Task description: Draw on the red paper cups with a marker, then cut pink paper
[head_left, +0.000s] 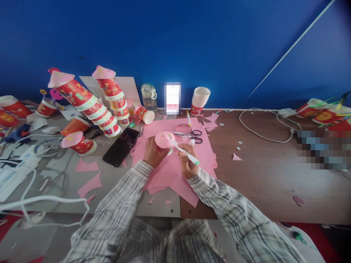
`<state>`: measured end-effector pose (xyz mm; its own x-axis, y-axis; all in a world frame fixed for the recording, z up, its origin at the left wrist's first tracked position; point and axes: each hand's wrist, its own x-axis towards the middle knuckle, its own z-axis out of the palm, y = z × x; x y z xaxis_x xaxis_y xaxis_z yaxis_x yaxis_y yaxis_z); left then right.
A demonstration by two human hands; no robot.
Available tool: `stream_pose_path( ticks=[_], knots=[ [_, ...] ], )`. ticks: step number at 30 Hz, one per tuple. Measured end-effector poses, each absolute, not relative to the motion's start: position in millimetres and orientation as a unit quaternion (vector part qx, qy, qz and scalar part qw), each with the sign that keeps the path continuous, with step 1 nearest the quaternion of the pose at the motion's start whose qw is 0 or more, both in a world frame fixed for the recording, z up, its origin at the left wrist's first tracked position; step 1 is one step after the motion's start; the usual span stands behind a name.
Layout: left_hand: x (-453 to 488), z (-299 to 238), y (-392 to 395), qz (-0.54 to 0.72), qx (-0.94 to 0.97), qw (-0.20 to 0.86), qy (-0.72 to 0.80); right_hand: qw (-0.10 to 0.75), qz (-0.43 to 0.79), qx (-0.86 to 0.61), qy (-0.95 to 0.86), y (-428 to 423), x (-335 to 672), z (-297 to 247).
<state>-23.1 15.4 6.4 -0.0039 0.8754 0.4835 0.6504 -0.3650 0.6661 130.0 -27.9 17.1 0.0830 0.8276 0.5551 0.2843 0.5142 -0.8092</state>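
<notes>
My left hand is wrapped round a red paper cup topped with a pink paper cone. Between the fingers of my right hand is a white marker with a green end; its tip meets the cone's right side. Both hands are over a stack of pink paper sheets. Just beyond my right hand lie black-handled scissors, a small white cap and a roll of clear tape. A marker with a yellow end rests behind them.
Stacked red cups with pink cone tops stand at the left, near a black phone and another coned cup. A glass bottle and nested white cups stand by the blue wall. A white cable curls at right.
</notes>
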Motion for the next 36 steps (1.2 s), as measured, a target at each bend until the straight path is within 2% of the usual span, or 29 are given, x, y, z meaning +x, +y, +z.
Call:
stream_pose_path(
  ticks=[7, 20, 36],
  knots=[
    [-25.9, -3.3, 17.8, 0.452, 0.678, 0.104, 0.57, 0.585, 0.198, -0.384, -0.686, -33.1, 127.8, 22.0],
    [-19.7, 0.3, 13.3, 0.424, 0.706, 0.083, 0.561, 0.566, 0.209, -0.361, -0.711, -28.6, 126.8, 20.4],
    [-21.8, -1.8, 14.0, 0.427, 0.712, 0.08, 0.552, 0.551, 0.192, -0.393, -0.71, -30.7, 127.0, 22.3]
  ],
)
